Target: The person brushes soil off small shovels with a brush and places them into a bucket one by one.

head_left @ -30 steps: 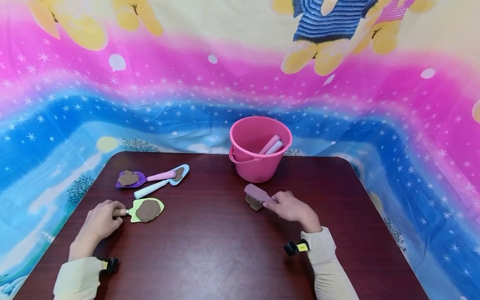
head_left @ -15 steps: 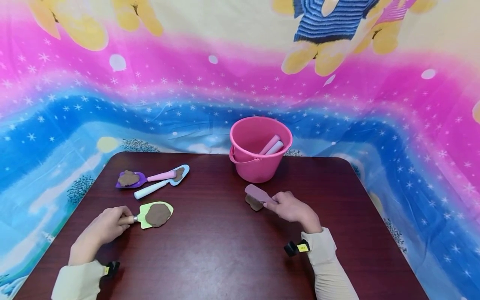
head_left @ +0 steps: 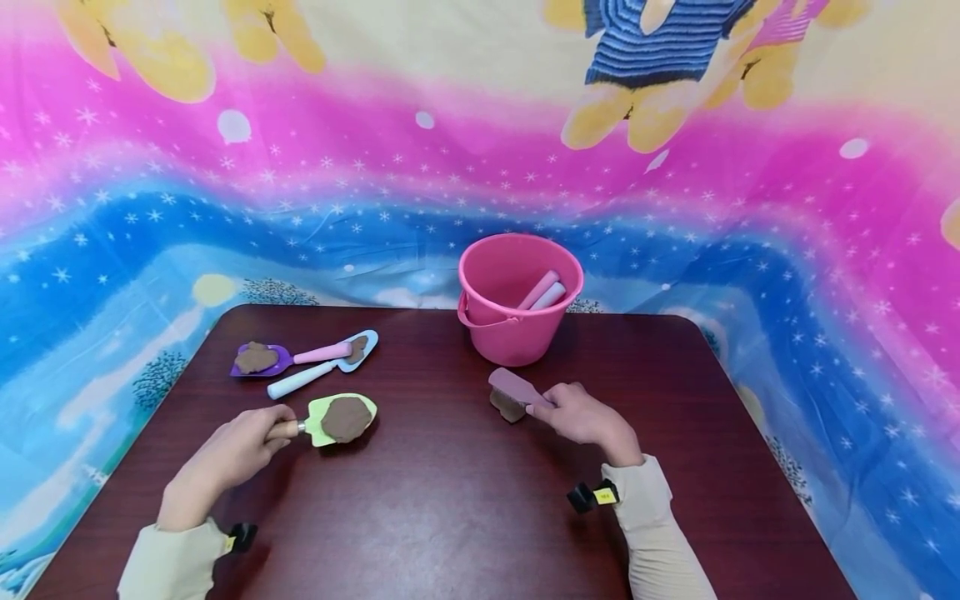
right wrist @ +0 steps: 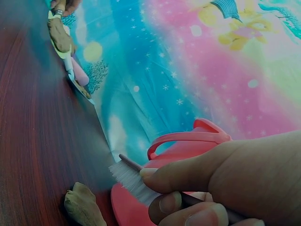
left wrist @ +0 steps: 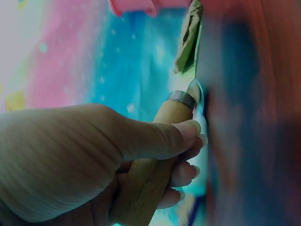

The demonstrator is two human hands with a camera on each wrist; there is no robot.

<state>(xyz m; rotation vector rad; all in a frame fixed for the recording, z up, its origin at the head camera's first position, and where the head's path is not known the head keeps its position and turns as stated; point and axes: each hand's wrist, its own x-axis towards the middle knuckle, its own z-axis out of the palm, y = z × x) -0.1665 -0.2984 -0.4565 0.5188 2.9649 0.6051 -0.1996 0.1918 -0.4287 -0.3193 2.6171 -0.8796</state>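
Note:
My left hand [head_left: 240,450] grips the wooden handle of a small trowel [head_left: 317,418] with a light green blade. A flat brown clay-like lump [head_left: 347,419] lies on that blade, which is held over the left part of the table. In my right hand [head_left: 588,418] is a mauve brush [head_left: 517,387], pinched between thumb and fingers; its white bristles [right wrist: 131,181] show in the right wrist view. Below the brush, a smaller brown lump [head_left: 508,409] sits on the tabletop, apart from the bristles in the right wrist view.
A pink bucket [head_left: 513,337] with two handles [head_left: 542,292] sticking up inside stands at the table's back edge. Left at the back lie a purple shovel [head_left: 282,360] and a light blue trowel [head_left: 300,379], each bearing brown material. Patterned cloth [head_left: 420,208] surrounds the dark table [head_left: 442,500].
My left hand has moved right with the green trowel and the lump on it, dipping toward me midway, then rising away. My right hand and the brush have stayed put.

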